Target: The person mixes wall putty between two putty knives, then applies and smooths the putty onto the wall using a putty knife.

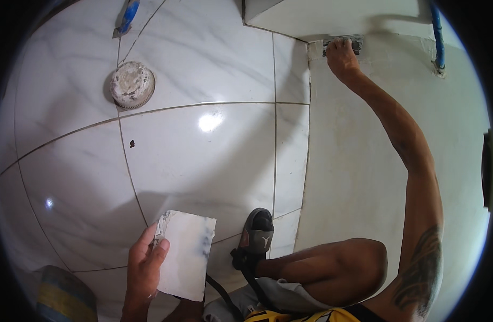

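Note:
My left hand (144, 263) grips a white rectangular board (184, 252) by its left edge, thumb on top. Whitish paste is caked along that edge, and grey smudges mark the board's right side. Up at the far right, my right arm reaches out to the pale wall (359, 161). There my right hand (341, 56) is closed on a dark, flat rectangular tool (357, 44), pressed against the wall beside the corner. My fingers cover part of the tool, so its exact kind is unclear. Pale filler shows around it.
A round, plaster-crusted tub (132, 85) sits on the marbled floor tiles (198, 161). Beyond it lies a blue-handled tool (129, 16). A blue pipe (438, 43) comes out of the wall at right. At lower left stands a banded cylindrical container (67, 295). My sandaled foot (257, 236) is near the wall.

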`<action>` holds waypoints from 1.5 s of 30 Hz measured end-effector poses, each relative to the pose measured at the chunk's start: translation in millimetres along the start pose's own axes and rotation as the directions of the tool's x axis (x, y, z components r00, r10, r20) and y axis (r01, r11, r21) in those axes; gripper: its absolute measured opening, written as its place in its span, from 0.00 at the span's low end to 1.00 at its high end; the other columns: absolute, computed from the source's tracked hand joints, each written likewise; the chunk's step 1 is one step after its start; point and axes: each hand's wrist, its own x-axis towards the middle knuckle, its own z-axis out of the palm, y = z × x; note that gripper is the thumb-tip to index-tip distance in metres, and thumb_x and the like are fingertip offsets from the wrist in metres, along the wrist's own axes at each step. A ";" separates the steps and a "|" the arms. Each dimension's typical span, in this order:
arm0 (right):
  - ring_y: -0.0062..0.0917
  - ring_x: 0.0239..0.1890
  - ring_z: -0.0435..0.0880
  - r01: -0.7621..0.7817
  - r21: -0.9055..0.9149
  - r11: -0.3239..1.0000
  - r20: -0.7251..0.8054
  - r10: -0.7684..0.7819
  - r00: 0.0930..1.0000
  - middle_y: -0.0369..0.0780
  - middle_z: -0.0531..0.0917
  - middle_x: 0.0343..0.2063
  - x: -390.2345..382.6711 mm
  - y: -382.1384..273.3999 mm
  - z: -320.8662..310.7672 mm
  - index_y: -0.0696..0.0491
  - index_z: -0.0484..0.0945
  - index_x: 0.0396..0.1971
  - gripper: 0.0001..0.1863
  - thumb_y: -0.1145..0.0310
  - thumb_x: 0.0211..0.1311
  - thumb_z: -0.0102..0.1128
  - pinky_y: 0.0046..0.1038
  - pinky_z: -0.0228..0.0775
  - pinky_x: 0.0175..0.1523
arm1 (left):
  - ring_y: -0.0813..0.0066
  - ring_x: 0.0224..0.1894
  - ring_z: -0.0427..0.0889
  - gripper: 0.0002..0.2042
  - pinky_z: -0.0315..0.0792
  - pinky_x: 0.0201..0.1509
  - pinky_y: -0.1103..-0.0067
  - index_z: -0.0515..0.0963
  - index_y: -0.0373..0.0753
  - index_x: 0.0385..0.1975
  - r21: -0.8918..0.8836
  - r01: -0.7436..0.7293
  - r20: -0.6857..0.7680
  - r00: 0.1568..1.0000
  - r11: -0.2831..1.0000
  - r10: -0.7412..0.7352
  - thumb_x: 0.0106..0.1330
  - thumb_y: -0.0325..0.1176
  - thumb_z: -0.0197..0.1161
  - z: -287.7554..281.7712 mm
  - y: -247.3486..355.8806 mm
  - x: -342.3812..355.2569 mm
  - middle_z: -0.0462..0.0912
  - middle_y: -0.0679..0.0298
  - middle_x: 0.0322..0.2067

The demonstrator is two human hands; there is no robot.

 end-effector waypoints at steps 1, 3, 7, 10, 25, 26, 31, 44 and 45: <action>0.35 0.53 0.74 -0.003 0.032 0.999 -0.005 0.003 1.000 0.42 0.80 0.44 1.2 -3.4 1.1 0.54 0.82 0.44 0.15 0.66 0.63 0.52 0.47 0.58 0.59 | 0.76 0.51 0.77 0.24 0.68 0.58 0.78 0.65 0.24 0.62 -0.001 0.004 -0.003 1.000 1.000 -0.004 0.70 0.32 0.57 -0.6 -0.8 0.8 0.80 0.56 0.50; 0.35 0.52 0.75 -0.006 0.063 0.998 -0.008 0.006 1.000 0.42 0.80 0.44 0.6 -4.6 3.7 0.54 0.82 0.44 0.15 0.66 0.63 0.52 0.47 0.58 0.59 | 0.76 0.51 0.77 0.24 0.68 0.58 0.78 0.65 0.25 0.62 -0.006 0.006 -0.001 1.000 1.000 -0.006 0.70 0.32 0.57 -1.1 -2.2 1.8 0.80 0.56 0.50; 0.35 0.52 0.75 0.030 0.018 0.999 0.032 -0.031 0.999 0.43 0.80 0.44 -8.4 -3.6 -4.1 0.54 0.83 0.43 0.15 0.65 0.63 0.52 0.47 0.59 0.59 | 0.76 0.51 0.77 0.24 0.68 0.58 0.78 0.65 0.25 0.62 0.030 0.003 0.020 1.000 1.000 -0.004 0.70 0.33 0.56 -1.1 1.1 4.4 0.79 0.56 0.50; 0.36 0.52 0.75 0.045 0.042 0.998 0.101 -0.049 0.994 0.43 0.80 0.44 -30.5 -14.9 -18.7 0.54 0.84 0.42 0.14 0.65 0.63 0.52 0.47 0.59 0.58 | 0.72 0.50 0.79 0.26 0.71 0.56 0.77 0.64 0.26 0.63 0.070 -0.013 0.015 1.000 0.997 0.012 0.69 0.34 0.56 -2.2 1.9 6.6 0.80 0.55 0.50; 0.37 0.53 0.75 0.052 0.111 0.992 0.066 -0.060 0.996 0.42 0.80 0.46 21.5 -39.0 -14.6 0.55 0.83 0.44 0.15 0.66 0.62 0.53 0.50 0.60 0.59 | 0.74 0.52 0.77 0.24 0.68 0.59 0.77 0.66 0.27 0.62 0.026 0.012 0.005 1.000 1.000 -0.012 0.69 0.32 0.55 1.4 3.5 -1.3 0.79 0.56 0.51; 0.37 0.53 0.75 0.056 0.114 0.992 0.062 -0.063 0.996 0.42 0.80 0.46 23.3 -39.9 -12.2 0.55 0.83 0.44 0.15 0.66 0.62 0.53 0.50 0.60 0.59 | 0.73 0.52 0.77 0.24 0.68 0.59 0.77 0.66 0.27 0.62 0.020 0.020 0.003 1.000 1.000 -0.020 0.69 0.32 0.55 1.2 2.8 -2.0 0.79 0.55 0.51; 0.41 0.54 0.75 0.012 0.113 0.994 0.126 -0.026 0.992 0.46 0.79 0.47 31.2 -45.5 -12.2 0.57 0.82 0.47 0.17 0.67 0.63 0.53 0.54 0.60 0.58 | 0.73 0.53 0.77 0.23 0.67 0.60 0.77 0.66 0.26 0.62 0.022 0.032 -0.011 0.999 0.999 -0.032 0.69 0.32 0.55 0.7 2.8 -5.8 0.79 0.55 0.51; 0.39 0.48 0.76 0.102 0.108 0.989 0.103 -0.114 0.988 0.44 0.81 0.41 -6.4 -49.5 -25.0 0.53 0.85 0.39 0.13 0.65 0.59 0.56 0.55 0.63 0.55 | 0.74 0.53 0.76 0.24 0.67 0.59 0.77 0.65 0.26 0.62 0.013 -0.014 0.048 0.999 1.000 0.013 0.70 0.32 0.54 2.4 8.2 -2.5 0.79 0.56 0.51; 0.39 0.49 0.76 0.129 0.126 0.984 0.131 -0.145 0.981 0.44 0.81 0.41 -14.9 -51.9 -30.6 0.53 0.85 0.39 0.13 0.65 0.59 0.56 0.55 0.63 0.55 | 0.74 0.53 0.76 0.23 0.67 0.59 0.78 0.65 0.26 0.62 -0.018 -0.013 0.046 0.999 1.000 0.014 0.70 0.31 0.54 2.4 7.0 -3.3 0.79 0.56 0.51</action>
